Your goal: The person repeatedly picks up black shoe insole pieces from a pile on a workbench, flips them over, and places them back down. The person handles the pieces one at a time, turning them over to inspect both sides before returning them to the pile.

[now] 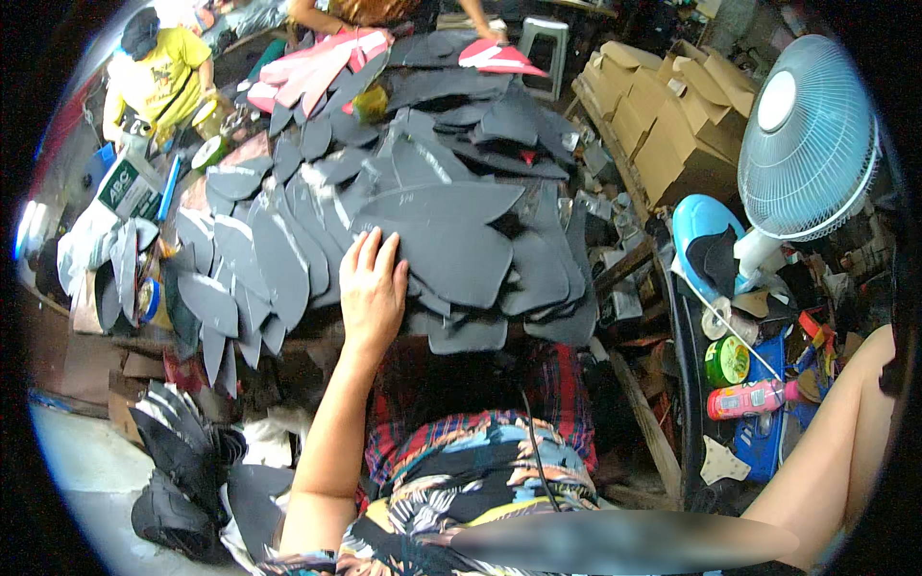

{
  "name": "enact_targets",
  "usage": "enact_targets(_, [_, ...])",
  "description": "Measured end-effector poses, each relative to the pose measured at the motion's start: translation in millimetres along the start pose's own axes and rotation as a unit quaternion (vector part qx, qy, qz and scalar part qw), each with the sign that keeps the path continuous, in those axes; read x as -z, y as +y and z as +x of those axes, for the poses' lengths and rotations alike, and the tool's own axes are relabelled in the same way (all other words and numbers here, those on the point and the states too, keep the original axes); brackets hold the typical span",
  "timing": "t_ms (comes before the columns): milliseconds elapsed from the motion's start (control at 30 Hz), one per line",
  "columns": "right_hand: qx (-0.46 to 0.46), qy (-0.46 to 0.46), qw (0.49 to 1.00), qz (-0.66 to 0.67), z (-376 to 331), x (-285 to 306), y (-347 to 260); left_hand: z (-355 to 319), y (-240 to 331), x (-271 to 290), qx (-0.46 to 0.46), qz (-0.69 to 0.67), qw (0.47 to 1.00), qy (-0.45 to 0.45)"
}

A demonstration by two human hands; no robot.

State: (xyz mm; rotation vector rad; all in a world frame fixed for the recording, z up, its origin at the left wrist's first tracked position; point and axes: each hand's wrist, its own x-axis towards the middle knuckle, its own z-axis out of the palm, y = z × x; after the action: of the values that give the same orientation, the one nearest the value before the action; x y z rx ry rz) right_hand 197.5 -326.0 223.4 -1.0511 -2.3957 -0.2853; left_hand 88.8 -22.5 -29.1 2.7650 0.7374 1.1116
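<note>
My left hand (375,288) lies palm down, fingers stretched out, on the near left edge of a large dark grey cut sheet piece (442,235) with pointed lobes. The piece rests flat on top of a spread of similar grey cut pieces (283,254), many leaf-shaped, overlapping across the table. Faint pale marks show on some of them. My right forearm (826,432) reaches up along the right rim of the picture, and its hand is out of view.
A blue fan (812,139) stands at the right, near cardboard boxes (672,115). Below it, a blue tray (768,437) holds a pink bottle (752,398) and a green-lidded jar (727,361). Across the table are pink pieces (322,72) and a person in yellow (163,82). Black pieces (178,470) are stacked lower left.
</note>
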Motion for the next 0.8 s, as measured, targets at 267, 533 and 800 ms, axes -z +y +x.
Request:
enact_targets(267, [0.012,0.022,1.000,0.002,-1,9,-19,-3,-4,5,0.005,0.008,1.000,-0.014])
enact_targets(533, [0.079,0.213,0.971,0.066,-19,44,-29,-1,-5,-2,-0.007,0.015,1.000,-0.021])
enact_targets(800, [-0.231,0.325,0.899,-0.182,-3,-103,165,-1,-5,-1,-0.002,0.028,0.999,-0.034])
